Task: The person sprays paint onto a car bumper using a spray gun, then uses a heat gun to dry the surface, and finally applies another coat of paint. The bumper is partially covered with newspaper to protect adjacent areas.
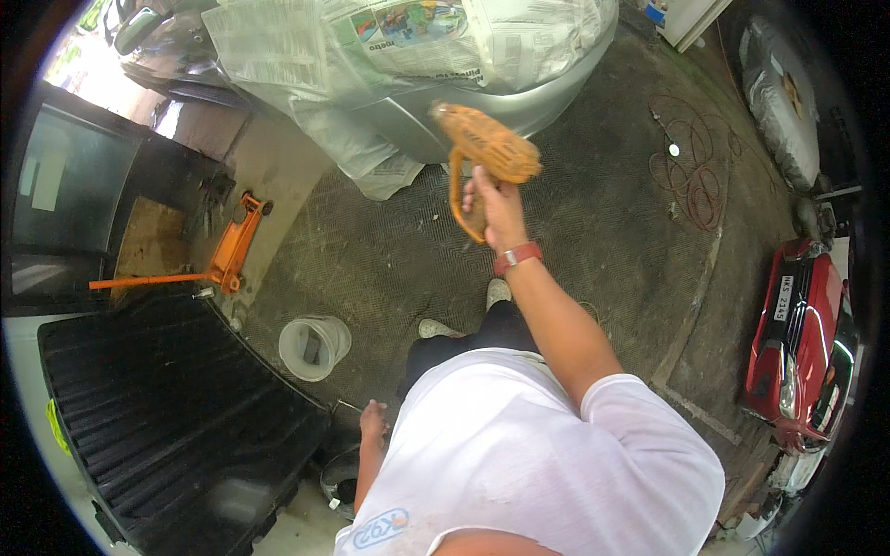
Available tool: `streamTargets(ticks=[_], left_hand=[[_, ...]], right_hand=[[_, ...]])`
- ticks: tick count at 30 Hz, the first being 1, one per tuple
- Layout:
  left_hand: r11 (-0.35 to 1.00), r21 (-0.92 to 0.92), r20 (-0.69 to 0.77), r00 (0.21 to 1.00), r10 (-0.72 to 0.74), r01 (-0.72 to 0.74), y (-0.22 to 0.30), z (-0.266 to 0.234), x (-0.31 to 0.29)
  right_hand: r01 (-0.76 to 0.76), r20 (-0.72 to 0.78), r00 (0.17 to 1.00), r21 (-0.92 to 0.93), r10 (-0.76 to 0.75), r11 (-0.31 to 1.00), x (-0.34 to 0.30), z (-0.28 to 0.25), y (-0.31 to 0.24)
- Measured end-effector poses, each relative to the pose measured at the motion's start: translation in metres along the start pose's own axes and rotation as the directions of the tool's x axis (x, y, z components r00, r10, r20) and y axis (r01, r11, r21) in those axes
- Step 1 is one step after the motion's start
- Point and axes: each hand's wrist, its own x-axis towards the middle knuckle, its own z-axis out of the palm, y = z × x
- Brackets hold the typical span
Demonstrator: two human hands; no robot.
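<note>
My right hand point(496, 208) reaches forward, closed around the looped handle of a worn orange heat gun point(496, 144). The gun's narrower end points up and left, toward a silver car bumper point(426, 116) just beyond it. Sheets of newspaper point(408, 42) cover the car above that bumper. My left hand point(374, 422) hangs low at my side with nothing visible in it, its fingers loosely bent. It is nearest to a black ribbed panel point(176, 417) on the left.
A white bucket point(315, 347) with a grey object inside stands left of my feet. Beyond it sits an orange floor jack point(232, 246) with a long handle. A coiled reddish hose point(695, 171) lies on the floor at right. A red car point(788, 343) stands at far right.
</note>
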Motion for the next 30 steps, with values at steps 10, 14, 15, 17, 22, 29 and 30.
streamTargets(ticks=[10,14,15,17,22,29,30], left_hand=[[0.998,0.015,0.100,0.993,-0.069,0.068,0.021,0.029,0.014],[0.970,0.190,0.093,0.986,0.137,-0.152,0.027,0.032,0.014],[0.961,0.213,0.086,0.983,0.160,-0.175,0.030,0.033,0.009],[0.987,0.137,0.073,0.994,0.078,-0.087,0.055,0.040,-0.012],[0.995,0.095,-0.015,1.000,-0.022,0.023,0.010,0.035,-0.018],[0.980,0.175,-0.028,0.996,-0.086,0.089,-0.023,0.022,-0.066],[0.980,0.196,-0.050,0.998,-0.028,0.037,-0.042,0.019,-0.065]], right_hand=[[0.227,-0.421,0.893,0.123,-0.157,0.966,0.046,-0.168,-0.071],[0.199,-0.518,0.841,0.029,-0.155,0.980,0.054,-0.202,-0.045],[0.121,-0.539,0.834,-0.034,-0.120,0.992,0.049,-0.200,-0.034],[-0.006,-0.535,0.842,-0.141,-0.071,0.990,0.040,-0.205,-0.005],[-0.059,-0.359,0.928,-0.404,-0.099,0.913,0.011,-0.155,0.098],[-0.071,0.008,0.993,-0.770,0.120,0.634,-0.010,-0.064,0.155],[-0.061,0.034,0.989,-0.794,0.145,0.605,-0.002,-0.063,0.167]])
